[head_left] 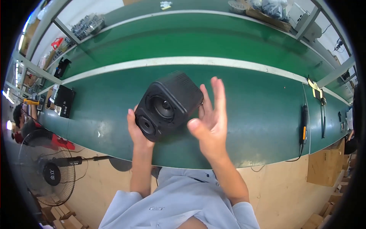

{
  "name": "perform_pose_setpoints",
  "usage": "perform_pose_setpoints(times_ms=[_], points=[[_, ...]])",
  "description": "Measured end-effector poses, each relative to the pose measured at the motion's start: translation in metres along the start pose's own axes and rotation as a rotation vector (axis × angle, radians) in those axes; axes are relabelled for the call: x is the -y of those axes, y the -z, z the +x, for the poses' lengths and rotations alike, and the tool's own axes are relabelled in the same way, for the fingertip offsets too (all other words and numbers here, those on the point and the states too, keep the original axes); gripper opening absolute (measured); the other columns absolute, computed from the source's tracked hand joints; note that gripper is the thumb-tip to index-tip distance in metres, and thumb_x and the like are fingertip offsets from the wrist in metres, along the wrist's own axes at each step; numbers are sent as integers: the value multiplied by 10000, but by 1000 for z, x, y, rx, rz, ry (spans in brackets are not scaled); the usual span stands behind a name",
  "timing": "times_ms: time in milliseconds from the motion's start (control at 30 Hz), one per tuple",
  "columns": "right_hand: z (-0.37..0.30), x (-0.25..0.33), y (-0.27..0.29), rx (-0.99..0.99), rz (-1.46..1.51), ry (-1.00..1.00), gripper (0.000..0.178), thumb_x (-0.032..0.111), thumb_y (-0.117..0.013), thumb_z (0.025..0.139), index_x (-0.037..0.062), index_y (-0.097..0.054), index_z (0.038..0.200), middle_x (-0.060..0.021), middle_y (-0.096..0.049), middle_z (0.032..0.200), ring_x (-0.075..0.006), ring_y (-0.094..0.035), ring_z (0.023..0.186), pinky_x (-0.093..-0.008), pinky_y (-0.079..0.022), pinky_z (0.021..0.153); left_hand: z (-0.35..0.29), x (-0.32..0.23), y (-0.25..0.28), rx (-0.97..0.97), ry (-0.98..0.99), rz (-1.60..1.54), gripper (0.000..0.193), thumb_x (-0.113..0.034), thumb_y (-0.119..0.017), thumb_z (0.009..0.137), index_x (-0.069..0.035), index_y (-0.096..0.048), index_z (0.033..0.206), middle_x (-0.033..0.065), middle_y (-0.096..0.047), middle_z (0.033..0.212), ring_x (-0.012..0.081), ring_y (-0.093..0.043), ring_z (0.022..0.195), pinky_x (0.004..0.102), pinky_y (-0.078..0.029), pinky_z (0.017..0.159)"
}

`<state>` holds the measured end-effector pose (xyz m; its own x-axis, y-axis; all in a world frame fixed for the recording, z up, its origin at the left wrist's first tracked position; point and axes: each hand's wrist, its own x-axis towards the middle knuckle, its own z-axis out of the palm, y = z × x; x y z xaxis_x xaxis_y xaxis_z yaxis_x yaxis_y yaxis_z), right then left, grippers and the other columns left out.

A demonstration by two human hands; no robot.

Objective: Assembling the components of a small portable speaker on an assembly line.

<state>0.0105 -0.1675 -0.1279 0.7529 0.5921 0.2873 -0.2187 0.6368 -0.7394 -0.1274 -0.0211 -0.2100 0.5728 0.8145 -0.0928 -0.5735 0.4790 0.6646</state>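
A black two-driver speaker [170, 104] is held tilted over the green bench [251, 122], a little to the 11 o'clock side of the bench's near-edge middle. With the speaker taken as the clock's centre and the bench's far side as 12, its lower end is gripped at 8 o'clock by the left hand [136, 131], whose fingers are partly hidden behind the cabinet. Its front is turned toward the wearer, and the larger driver [163, 107] is set between 1 and 2 o'clock from the smaller driver [146, 125].

The right hand [213, 126] is held wide near 4 o'clock, thumb and fingers spread, palm turned to the speaker; whether the cabinet is touched by its fingertips cannot be told.

At 12 o'clock the bench is bordered by a white rail [206, 61]. A black corded tool with an orange patch [304, 124] is laid at 3 o'clock, well apart. A black box [65, 100] is placed at 9, and a standing fan [52, 173] is seen at 8. Near 4 o'clock, beyond the bench edge, a cardboard box [325, 166] is seen.
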Motion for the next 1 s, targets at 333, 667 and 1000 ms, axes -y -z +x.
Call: perform_pose_setpoints(times_ms=[333, 667, 1000], points=[[-6, -24, 6, -90, -454, -155, 1026, 126, -864, 771, -38, -174, 1512, -184, -519, 1376, -249, -553, 1257, -377, -456, 1061, -11, 44, -52, -40, 161, -173, 677, -589, -347, 1043, -55, -498, 1431, 143, -563, 1430, 307, -573, 1283, 468, -473, 1087], [36, 15, 64, -138, -938, 71, 1069, 200, -925, 669, -63, -266, 1468, -253, -532, 1332, -349, -565, 1229, -421, -448, 1058, -6, 16, -71, -153, -55, 515, 318, -20, -654, 941, -99, -573, 1239, 60, -616, 1189, 180, -570, 1154, 330, -425, 1020], [247, 1, 143, 199, -2096, 449, 1021, 157, -911, 594, 57, -384, 1463, -169, -524, 1382, -371, -492, 1284, -522, -392, 1046, -20, -42, -194, 1530, -260, 1479, 546, -366, -696, 918, -19, -559, 1318, 239, -469, 1439, 418, -458, 1329, 519, -459, 995]])
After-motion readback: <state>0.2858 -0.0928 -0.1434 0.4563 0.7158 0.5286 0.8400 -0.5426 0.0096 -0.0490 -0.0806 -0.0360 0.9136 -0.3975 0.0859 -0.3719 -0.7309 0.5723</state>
